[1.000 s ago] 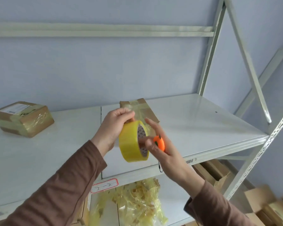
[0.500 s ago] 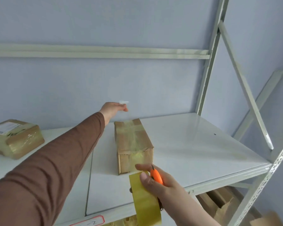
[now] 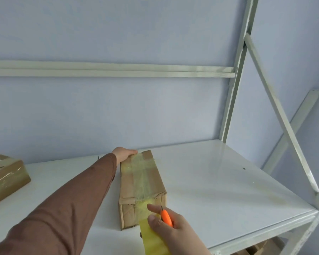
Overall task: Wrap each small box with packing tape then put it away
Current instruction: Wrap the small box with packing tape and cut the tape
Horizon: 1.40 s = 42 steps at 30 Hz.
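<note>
A long brown cardboard box (image 3: 142,183) lies lengthwise on the white shelf (image 3: 219,181). A strip of yellowish clear tape runs along its top and down its near end. My left hand (image 3: 124,153) reaches over to the box's far end, and its fingers rest on the tape at the far top edge. At the near end, my right hand (image 3: 170,226) grips the yellow tape roll (image 3: 155,240) together with a small orange cutter (image 3: 166,218). The roll is partly cut off by the bottom of the frame.
A second tape-wrapped box (image 3: 6,177) sits on the shelf at the far left. The shelf's metal upright (image 3: 234,100) and a diagonal brace (image 3: 284,116) stand at the right. Cardboard boxes (image 3: 261,247) show under the shelf at the lower right.
My left hand let go of the roll, pulled the tape end out beyond the box, then dropped onto the box's far end. My right hand with the roll stays at the near end.
</note>
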### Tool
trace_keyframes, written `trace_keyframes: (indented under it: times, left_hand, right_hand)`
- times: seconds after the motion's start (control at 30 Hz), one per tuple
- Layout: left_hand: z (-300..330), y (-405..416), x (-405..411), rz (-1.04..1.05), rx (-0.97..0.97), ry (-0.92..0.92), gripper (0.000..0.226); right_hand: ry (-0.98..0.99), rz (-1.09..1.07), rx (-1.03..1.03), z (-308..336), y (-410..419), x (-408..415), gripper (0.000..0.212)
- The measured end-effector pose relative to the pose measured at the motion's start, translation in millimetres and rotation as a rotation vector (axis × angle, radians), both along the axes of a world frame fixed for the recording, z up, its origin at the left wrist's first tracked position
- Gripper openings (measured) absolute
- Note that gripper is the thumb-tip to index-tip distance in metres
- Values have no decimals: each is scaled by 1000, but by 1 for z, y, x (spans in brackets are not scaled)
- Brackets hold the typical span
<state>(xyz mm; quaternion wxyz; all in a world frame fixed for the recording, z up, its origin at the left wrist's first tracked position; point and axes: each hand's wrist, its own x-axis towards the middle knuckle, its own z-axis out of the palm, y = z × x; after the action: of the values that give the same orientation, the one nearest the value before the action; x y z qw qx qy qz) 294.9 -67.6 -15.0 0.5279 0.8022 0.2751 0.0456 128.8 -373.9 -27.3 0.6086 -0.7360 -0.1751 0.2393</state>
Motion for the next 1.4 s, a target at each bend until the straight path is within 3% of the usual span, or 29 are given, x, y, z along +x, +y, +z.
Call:
trace_keyframes:
  times: [0.1,0.17,0.27,0.33,0.37,0.47,0.6,0.67,0.7,0.77,0.83,0.87,1.0,1.1,1.27,1.4]
  left_hand:
    - [3,-1,8,34,-61,130,24]
    - [-2,-3,12,108,1,79,26]
    - [-8,3,9,221,455,-266,44]
    - [0,8,6,29,549,-463,32]
    - [2,10,6,-130,506,-424,30]
    - [1,9,3,-493,501,-68,53]
    - [1,10,6,-544,569,44,69]
    - [3,6,2,-512,715,99,76]
    - [3,3,-4,-443,848,47,74]
    - [2,-3,-23,-273,1006,-294,68]
    - [4,-8,-53,-347,883,-638,70]
    - [2,-8,-69,-452,822,-692,75]
    - [-16,-11,-124,-798,914,-458,105]
    - [-14,-16,-133,-836,759,-285,106]
    - [-18,-31,-136,-954,1081,-166,90]
    - [-2,-34,-134,-874,972,-167,68]
  right_hand:
    - [-40,-10,-34,-2,0,3,29]
    - [-69,-16,-65,-2,2,4,33]
    - [-90,-4,-87,-2,5,4,33]
    - [-84,3,-96,-3,4,5,32]
    - [-85,1,-102,-4,4,5,31]
    - [-85,-18,-107,-7,2,6,29]
    - [-57,3,-71,-13,3,8,25]
    - [-52,10,-68,-16,3,7,25]
    - [-53,7,-67,-17,2,7,26]
    - [-54,5,-65,-17,1,6,27]
    - [-53,11,-62,-16,0,5,25]
    - [-48,9,-59,-17,-1,5,24]
    - [11,-21,-36,-19,0,5,26]
    - [30,-49,-21,-19,2,7,24]
    - [53,-72,-19,-18,4,7,25]
    - [13,-45,40,-3,7,3,24]
